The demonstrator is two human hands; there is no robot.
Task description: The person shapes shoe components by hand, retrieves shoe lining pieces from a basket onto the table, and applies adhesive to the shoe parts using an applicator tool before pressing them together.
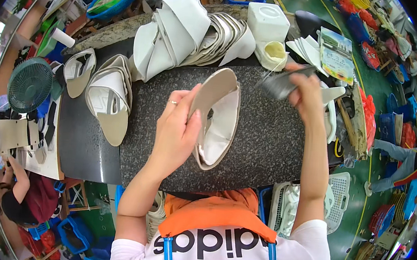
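My left hand (pixel 178 121) grips a beige and white shoe upper (pixel 222 124), raised above the dark speckled stone slab (pixel 268 141). The upper stands tilted, its white lining facing right. At the back right, my right hand (pixel 304 92) is closed around a dark grey flat tool (pixel 280 84), smeared by motion, so its exact kind cannot be made out. Close to this tool is a white plastic pot (pixel 272 54) with a yellowish coating inside. Left of the slab lie a nested stack of shoe uppers (pixel 109 94) and a single shoe upper (pixel 80 73).
White sheet pieces (pixel 169 39) and stacked curved pieces (pixel 223 37) line the slab's back edge. A white square jug (pixel 268 22) and a printed booklet (pixel 337 57) stand farther right. A green fan (pixel 30 85) and another person (pixel 28 197) are at left; a white basket (pixel 337 199) sits right.
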